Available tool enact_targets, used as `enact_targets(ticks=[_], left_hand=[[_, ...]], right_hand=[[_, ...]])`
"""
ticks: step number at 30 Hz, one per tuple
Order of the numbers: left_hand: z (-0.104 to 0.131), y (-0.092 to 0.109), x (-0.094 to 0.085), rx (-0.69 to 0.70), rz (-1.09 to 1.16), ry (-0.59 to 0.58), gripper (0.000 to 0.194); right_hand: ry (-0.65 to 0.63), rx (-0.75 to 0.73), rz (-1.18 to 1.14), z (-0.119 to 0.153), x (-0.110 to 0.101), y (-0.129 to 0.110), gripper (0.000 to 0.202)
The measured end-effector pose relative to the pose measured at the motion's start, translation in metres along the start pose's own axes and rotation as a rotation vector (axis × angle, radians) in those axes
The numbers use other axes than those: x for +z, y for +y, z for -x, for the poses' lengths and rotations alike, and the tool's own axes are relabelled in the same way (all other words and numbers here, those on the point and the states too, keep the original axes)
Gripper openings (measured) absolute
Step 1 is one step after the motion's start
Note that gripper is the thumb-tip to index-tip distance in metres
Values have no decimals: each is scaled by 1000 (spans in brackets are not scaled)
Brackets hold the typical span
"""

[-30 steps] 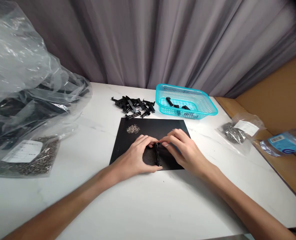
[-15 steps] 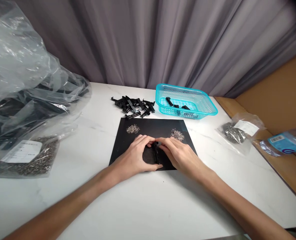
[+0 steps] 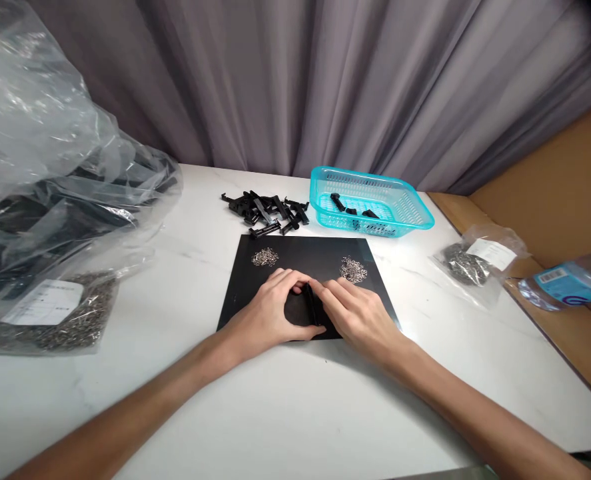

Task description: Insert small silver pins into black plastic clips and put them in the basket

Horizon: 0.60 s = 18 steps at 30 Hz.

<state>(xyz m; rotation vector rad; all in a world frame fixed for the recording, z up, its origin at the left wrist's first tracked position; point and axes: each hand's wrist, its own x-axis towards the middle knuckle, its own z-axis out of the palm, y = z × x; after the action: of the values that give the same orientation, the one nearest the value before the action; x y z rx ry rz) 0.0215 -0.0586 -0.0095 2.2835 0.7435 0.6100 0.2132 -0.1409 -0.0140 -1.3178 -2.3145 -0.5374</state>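
Observation:
My left hand (image 3: 270, 308) holds a narrow black plastic part (image 3: 312, 308) endwise, thumb at its near end and fingertips at its far end. The part lies over a black mat (image 3: 245, 280). My right hand (image 3: 355, 312) is closed, its fingertips pressed together against the right side of the part near the far end. Whether a small piece sits between those fingertips is hidden. Beyond my hands, two small heaps of metal pieces rest on the mat, a left heap (image 3: 265, 257) and a right heap (image 3: 354, 269).
Behind the mat is a pile of black plastic parts (image 3: 268, 212). A turquoise basket (image 3: 420, 217) holds several more. Bags of metal pieces lie left (image 3: 82, 317) and right (image 3: 468, 265), beside a large plastic bag (image 3: 75, 167) and a bottle (image 3: 565, 283).
My right hand has shifted slightly toward me, its fingers curling more along the black part's side. My left hand keeps its hold, almost unmoved.

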Motion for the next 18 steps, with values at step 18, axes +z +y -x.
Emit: enact_targets(ticks=[18], left_hand=[[1, 9, -2, -141, 139, 44, 54]], right_hand=[[134, 240, -27, 9, 18, 16, 33]])
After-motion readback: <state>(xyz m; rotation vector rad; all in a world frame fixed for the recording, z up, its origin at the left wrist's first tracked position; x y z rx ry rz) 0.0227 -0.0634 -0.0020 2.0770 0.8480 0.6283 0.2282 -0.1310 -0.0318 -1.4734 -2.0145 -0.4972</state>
